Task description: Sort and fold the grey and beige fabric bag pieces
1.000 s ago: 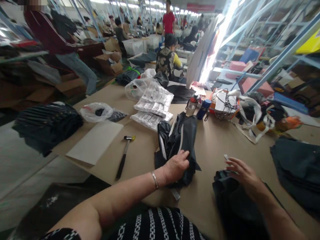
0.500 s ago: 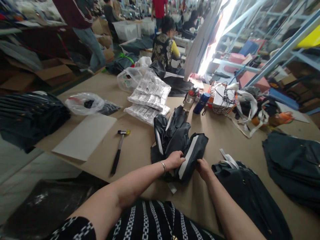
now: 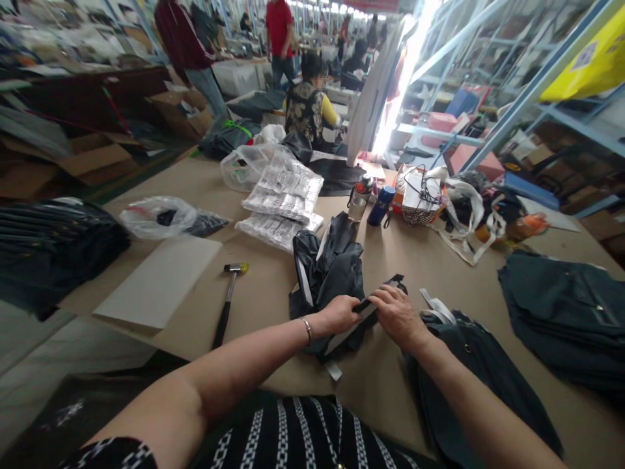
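A dark fabric bag (image 3: 336,267), crumpled and partly turned up, lies in front of me with white strips along its edges. My left hand (image 3: 340,315) is closed on the near edge of its right-hand panel. Over the same panel curls my right hand (image 3: 396,316), fingers wrapped on its dark upper edge and thumb hidden. Between the hands a white strip (image 3: 349,332) shows on the panel. Just right of my right hand lies a dark bag (image 3: 469,365) with a pale strap end.
A hammer (image 3: 229,303) and a white board (image 3: 161,280) lie to the left. Silvery plastic packs (image 3: 286,189), a clear bottle (image 3: 359,200) and a blue flask (image 3: 381,205) stand behind. Stacked dark bags (image 3: 566,319) are at right. A co-worker (image 3: 307,107) sits beyond the table.
My right hand has moved up from the panel's right side and over its top edge. The panel has tilted and folded between my hands. The camera view has shifted slightly.
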`<state>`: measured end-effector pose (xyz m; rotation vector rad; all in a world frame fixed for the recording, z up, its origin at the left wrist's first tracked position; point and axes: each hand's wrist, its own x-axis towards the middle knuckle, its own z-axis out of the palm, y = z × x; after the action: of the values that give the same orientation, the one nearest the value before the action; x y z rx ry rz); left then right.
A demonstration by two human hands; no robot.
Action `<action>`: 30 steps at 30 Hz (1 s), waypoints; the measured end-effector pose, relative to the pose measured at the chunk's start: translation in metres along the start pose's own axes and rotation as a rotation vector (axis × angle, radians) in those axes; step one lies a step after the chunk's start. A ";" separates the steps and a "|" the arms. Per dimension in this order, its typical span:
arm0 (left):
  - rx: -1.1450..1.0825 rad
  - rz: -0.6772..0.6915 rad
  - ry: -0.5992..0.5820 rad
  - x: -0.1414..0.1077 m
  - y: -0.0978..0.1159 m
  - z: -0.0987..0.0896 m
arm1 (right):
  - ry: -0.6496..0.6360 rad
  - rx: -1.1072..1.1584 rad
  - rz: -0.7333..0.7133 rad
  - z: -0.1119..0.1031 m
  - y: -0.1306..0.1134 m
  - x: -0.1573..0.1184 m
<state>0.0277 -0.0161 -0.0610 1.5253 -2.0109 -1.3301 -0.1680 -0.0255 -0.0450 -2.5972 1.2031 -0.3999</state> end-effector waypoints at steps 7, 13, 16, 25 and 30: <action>-0.323 -0.014 0.030 -0.014 0.016 -0.034 | 0.044 -0.115 -0.218 -0.022 -0.007 0.010; -0.403 -0.039 -0.040 -0.023 0.007 -0.043 | 0.026 -0.075 -0.262 -0.007 -0.020 0.017; -0.638 -0.125 -0.030 -0.025 0.008 -0.043 | 0.068 -0.050 -0.249 0.004 -0.020 0.023; -0.379 -0.084 0.804 -0.042 -0.007 -0.109 | 0.037 -0.177 -0.160 -0.002 -0.009 0.007; -0.420 0.030 0.726 -0.086 0.021 -0.099 | 0.154 -0.213 -0.038 -0.021 -0.041 0.015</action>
<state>0.1173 0.0105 0.0332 1.4716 -1.2131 -0.9106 -0.1373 -0.0132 -0.0100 -2.8177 1.3133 -0.5133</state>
